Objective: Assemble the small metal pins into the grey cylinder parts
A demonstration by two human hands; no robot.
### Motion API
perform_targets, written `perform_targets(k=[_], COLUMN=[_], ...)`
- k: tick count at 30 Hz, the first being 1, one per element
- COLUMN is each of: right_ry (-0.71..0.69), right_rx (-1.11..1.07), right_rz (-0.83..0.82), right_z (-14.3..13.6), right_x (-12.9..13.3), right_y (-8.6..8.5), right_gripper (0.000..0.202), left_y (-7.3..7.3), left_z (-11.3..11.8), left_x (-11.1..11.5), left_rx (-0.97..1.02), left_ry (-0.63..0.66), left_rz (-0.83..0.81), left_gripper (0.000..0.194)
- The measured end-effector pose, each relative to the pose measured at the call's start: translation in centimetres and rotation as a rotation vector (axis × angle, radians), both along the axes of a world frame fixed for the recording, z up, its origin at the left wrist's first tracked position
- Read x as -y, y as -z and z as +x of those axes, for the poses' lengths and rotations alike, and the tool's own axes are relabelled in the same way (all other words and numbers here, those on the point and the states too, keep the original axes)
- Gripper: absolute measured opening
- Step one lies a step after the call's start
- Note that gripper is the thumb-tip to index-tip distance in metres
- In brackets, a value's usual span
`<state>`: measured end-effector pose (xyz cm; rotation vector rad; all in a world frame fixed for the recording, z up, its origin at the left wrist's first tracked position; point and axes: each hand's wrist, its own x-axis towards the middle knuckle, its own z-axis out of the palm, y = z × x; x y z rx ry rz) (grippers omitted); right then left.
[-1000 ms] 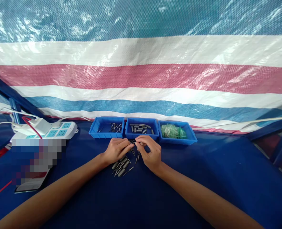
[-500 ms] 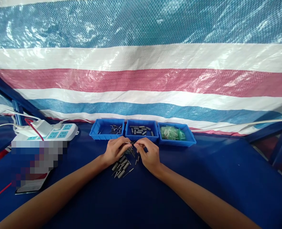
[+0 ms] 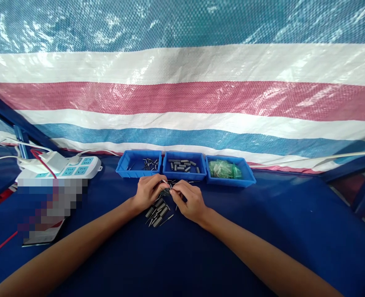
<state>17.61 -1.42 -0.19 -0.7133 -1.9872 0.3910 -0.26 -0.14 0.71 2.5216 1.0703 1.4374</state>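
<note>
Left hand (image 3: 148,193) and right hand (image 3: 188,200): fingertips pinched together on one small grey pin-legged component (image 3: 165,192). Finished grey pieces (image 3: 156,212) heaped beneath; three blue plastic trays (image 3: 185,176) at far tabletop edge hold stock left.

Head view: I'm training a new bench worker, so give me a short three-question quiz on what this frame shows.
1. True or false: the three blue trays stand in a row at the far side of the hands.
2. Which tray holds the pale green parts? A) left B) middle C) right
3. Fill in: the loose pile of small grey pin parts lies on the dark blue cloth just below the ____ hand.

Key
1. True. The left hand and right hand meet just in front of the row, pinching a small part between their fingertips.
2. C.
3. Left.
</note>
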Motion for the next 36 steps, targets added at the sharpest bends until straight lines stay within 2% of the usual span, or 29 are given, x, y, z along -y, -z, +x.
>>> perform_targets(k=[7, 11, 14, 16, 18, 21, 24, 27, 32, 36], right_ry=[0.008, 0.032, 0.036, 0.034, 0.034, 0.035, 0.03, 0.036, 0.039, 0.035], right_rx=[0.114, 0.141, 0.141, 0.131, 0.111, 0.096, 0.099, 0.093, 0.084, 0.074], right_rz=[0.056, 0.09, 0.1, 0.095, 0.091, 0.081, 0.074, 0.076, 0.069, 0.067], right_z=[-0.1, -0.2, -0.2, -0.3, -0.3, -0.3, -0.3, -0.3, -0.2, -0.2], right_x=[0.0, -0.1, 0.0, 0.0, 0.0, 0.0, -0.1, -0.1, 0.0, 0.0], right_y=[-0.1, 0.1, 0.1, 0.0, -0.1, -0.2, -0.1, 0.0, 0.0, -0.1], right_gripper=[0.026, 0.03, 0.031, 0.033, 0.034, 0.033, 0.033, 0.032, 0.031, 0.031], left_y=[-0.3, 0.2, 0.8, 0.9, 0.3, -1.8, -4.2, -5.9, -6.4, -6.2], left_z=[0.0, 0.0, 0.0, 0.1, 0.1, -0.3, -1.4, -2.7, -3.8, -3.9], left_x=[0.0, 0.2, 0.2, 0.1, -0.2, -0.9, -1.9, -3.0, -4.2, -4.4], left_rx=[-0.048, -0.038, 0.052, 0.18, 0.327, 0.414, 0.313, 0.144, 0.008, -0.043], left_ry=[0.051, 0.084, 0.056, -0.013, -0.058, -0.127, -0.209, -0.281, -0.332, -0.309], left_rz=[-0.035, -0.053, -0.081, -0.169, -0.266, -0.272, -0.27, -0.3, -0.323, -0.343], left_gripper=[0.018, 0.018, 0.015, 0.013, 0.016, 0.02, 0.024, 0.028, 0.03, 0.031])
